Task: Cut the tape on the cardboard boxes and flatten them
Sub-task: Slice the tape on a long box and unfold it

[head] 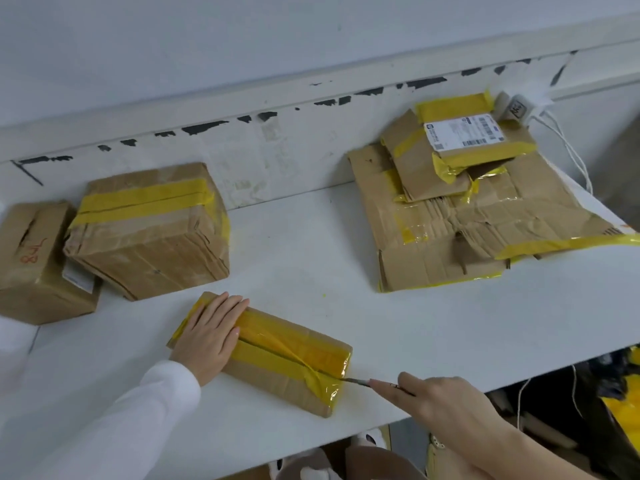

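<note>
On the white table (346, 258), the left hand (207, 337) is lying flat, fingers straight, on the far end of a taped box (287, 355) near the front edge, while the right hand (446, 400) is gripping a knife (360, 382) whose tip is touching the box's near end.

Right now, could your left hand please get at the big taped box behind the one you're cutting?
Probably yes: the left hand lies flat on the small box, and only bare table separates it from the big taped box.
</note>
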`<action>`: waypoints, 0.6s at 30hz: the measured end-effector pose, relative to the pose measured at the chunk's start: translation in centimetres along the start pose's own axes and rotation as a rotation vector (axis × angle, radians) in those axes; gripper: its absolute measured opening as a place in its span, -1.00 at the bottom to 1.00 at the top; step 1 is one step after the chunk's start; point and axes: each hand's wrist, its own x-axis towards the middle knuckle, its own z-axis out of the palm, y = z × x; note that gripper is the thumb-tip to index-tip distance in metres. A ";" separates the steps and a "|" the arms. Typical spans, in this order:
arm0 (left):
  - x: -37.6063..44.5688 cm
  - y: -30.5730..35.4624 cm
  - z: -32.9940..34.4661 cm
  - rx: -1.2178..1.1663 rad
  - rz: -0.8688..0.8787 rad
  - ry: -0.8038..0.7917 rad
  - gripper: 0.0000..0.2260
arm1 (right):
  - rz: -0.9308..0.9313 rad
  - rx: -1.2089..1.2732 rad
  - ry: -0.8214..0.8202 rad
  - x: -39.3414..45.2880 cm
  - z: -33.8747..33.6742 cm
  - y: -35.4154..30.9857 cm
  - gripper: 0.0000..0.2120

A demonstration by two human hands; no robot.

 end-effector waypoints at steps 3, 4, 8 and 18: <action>-1.3 -0.5 0.0 -0.055 -0.146 0.053 -0.40 | 0.060 -0.006 -0.002 -0.9 2.1 1.9 -0.21; -1.8 -0.7 0.0 -0.048 -0.238 0.069 -0.46 | 0.107 0.028 -0.035 -1.0 2.9 2.2 -0.17; -2.5 0.2 -0.3 0.071 -0.548 0.072 -0.61 | 0.428 0.525 -0.034 0.6 4.4 3.1 -0.41; -0.7 3.8 0.3 -0.021 -0.459 -0.014 -0.27 | 0.574 1.117 0.015 12.6 3.1 3.2 -0.80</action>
